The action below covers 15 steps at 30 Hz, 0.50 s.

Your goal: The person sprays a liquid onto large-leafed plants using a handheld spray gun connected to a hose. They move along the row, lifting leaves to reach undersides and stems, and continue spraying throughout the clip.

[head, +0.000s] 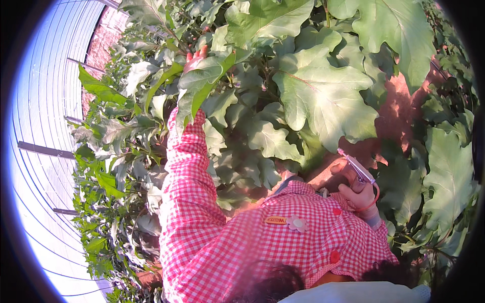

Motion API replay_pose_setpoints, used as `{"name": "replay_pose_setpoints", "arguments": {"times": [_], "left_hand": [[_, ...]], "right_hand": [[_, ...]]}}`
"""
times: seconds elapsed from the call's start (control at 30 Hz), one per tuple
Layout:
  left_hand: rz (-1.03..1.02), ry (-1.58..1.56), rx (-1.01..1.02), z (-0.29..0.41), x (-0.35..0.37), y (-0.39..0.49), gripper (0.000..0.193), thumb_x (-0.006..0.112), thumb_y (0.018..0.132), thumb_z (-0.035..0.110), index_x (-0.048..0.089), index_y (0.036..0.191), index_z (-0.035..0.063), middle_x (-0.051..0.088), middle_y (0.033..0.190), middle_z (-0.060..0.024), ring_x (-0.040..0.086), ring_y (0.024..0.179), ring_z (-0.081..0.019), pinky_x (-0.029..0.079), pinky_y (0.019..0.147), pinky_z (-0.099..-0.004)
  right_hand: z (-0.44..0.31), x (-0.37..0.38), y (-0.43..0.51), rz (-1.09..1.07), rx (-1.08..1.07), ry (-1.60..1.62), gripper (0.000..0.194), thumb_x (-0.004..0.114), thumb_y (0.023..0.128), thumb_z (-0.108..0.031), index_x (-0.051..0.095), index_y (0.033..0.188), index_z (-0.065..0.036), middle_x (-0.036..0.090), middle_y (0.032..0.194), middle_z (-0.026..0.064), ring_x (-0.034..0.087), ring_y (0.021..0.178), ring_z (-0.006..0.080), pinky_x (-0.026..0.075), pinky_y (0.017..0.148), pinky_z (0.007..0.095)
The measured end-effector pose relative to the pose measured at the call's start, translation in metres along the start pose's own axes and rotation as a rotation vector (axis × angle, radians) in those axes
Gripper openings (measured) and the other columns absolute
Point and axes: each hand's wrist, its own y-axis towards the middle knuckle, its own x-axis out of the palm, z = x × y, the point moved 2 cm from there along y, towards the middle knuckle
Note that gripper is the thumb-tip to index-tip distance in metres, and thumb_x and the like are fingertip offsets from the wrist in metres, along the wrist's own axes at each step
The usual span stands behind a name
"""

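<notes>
My left hand reaches up among the broad lobed leaves of eggplant-like plants. Only its fingers and part of the palm show; a large curled leaf covers the rest, so whether it grips a stem is hidden. Close to my body on the right, my right hand is closed around a slim pinkish metallic pen-shaped tool. The tool's narrow tip points up and left, and a reddish thin tube curves from its rear end down past my wrist. A small purple flower hangs in the shade between the leaves.
Large sunlit leaves overhang the area ahead of my right hand. Reddish soil shows between plant rows. On the left, dense foliage borders a translucent ribbed greenhouse wall with dark crossbars. My checked sleeve brushes the leaves.
</notes>
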Motion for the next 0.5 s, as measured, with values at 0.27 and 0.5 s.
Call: {"name": "replay_pose_setpoints", "arguments": {"times": [0.27,0.5], "left_hand": [[-0.028,-0.284,-0.295,-0.031,0.011,-0.078,0.046,0.053,0.098,0.045,0.059,0.128,0.0111,0.065,0.115,-0.0197,0.064,0.105,-0.0342,0.049,0.088,-0.0404],[0.325,-1.184,-0.805,-0.065,0.028,-0.042,0.040,0.067,0.095,0.040,0.069,0.095,-0.0006,0.067,0.074,-0.0055,0.059,0.064,-0.0124,0.047,0.062,-0.0285]], "right_hand": [[-0.067,0.040,0.071,-0.016,-0.241,0.047,0.068,0.069,0.076,-0.003,0.043,0.139,0.003,0.062,0.120,0.0167,0.058,0.118,0.0320,0.040,0.107,0.0486],[-0.159,0.145,0.212,-0.224,-0.462,0.071,0.061,0.062,0.081,-0.007,0.043,0.138,0.007,0.060,0.123,0.0208,0.058,0.119,0.0355,0.042,0.107,0.0463]]}}
